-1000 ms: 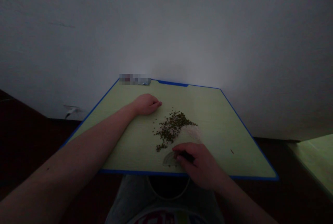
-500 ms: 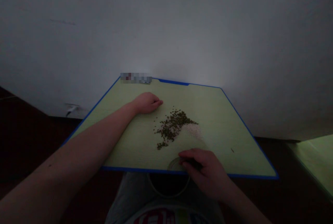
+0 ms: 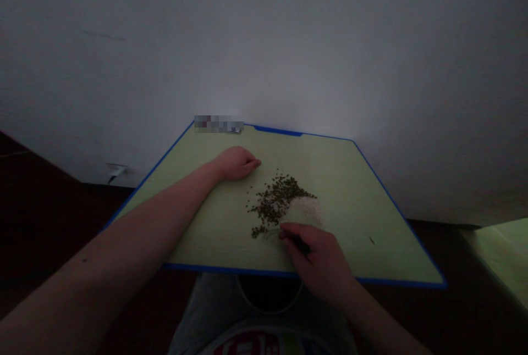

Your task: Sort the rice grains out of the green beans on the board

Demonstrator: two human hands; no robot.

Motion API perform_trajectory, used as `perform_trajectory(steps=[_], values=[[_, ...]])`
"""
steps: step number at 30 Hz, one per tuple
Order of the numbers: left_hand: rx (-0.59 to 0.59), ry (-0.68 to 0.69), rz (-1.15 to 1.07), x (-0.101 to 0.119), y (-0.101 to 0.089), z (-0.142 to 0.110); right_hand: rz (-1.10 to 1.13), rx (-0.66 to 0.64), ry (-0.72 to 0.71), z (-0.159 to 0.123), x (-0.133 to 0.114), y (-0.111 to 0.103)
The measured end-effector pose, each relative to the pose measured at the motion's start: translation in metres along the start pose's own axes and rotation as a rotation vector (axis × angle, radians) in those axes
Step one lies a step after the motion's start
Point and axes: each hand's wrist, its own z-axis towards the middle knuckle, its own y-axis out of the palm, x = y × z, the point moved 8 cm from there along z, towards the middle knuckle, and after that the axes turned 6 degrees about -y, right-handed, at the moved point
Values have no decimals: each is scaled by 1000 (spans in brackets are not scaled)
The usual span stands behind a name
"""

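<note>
My right hand (image 3: pixel 315 253) is closed in a pinch on the edge of a clear, rounded plastic piece with arc lines, like a protractor (image 3: pixel 271 236). That piece lies low on the pale tabletop (image 3: pixel 210 239), at the near end of a scatter of small dark green-brown beans or seeds (image 3: pixel 274 201). Against the right side of the seeds lies a patch of fine pale grains, like rice (image 3: pixel 307 206). My left hand (image 3: pixel 237 164) rests on the table, left of and beyond the seeds, fingers curled shut with nothing visible in them.
The small table has a blue rim (image 3: pixel 223 270) and backs onto a grey wall (image 3: pixel 272 42). A blurred-out flat item (image 3: pixel 218 124) lies at its far left corner. A thin dark sliver (image 3: pixel 372 240) lies at right. Below the near edge, a dark round container (image 3: pixel 270 292) sits at my lap.
My right hand drew the clear piece back to the near table edge, over the container, then moved it forward to the seeds' near end. A few seeds beside it are gone. My left hand stayed put.
</note>
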Motion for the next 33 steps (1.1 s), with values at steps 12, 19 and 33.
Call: perform_trajectory(steps=[12,19,33], values=[[2,-7,44,-1,0,-1,-13,-2,-66,28,-14,13],[-7,21,47,2,-1,-2,87,-44,-70,22,-17,14],[-1,4,9,-2,0,-4,27,-39,-5,-3,-2,4]])
